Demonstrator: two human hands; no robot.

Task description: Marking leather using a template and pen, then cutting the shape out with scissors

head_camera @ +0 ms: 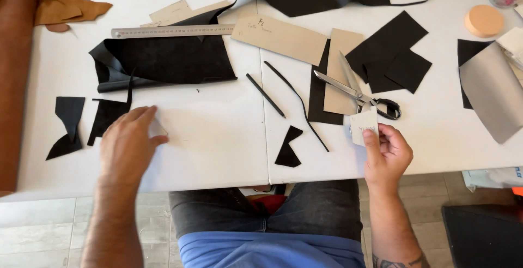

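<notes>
The right hand point(388, 153) pinched a small pale card point(364, 127) between thumb and fingers near the table's point(218, 137) front edge, just below the scissors point(357, 92); the left hand point(128, 142) lay flat, fingers spread, beside black scraps point(106, 116).

A single view only — a camera worn on the head, looking steeply down over the near edge of a white table point(218, 137). It sits close enough that both forearms and the lap fill the near part of the frame. The far edge is cut off — the table probably runs on farther.
</notes>
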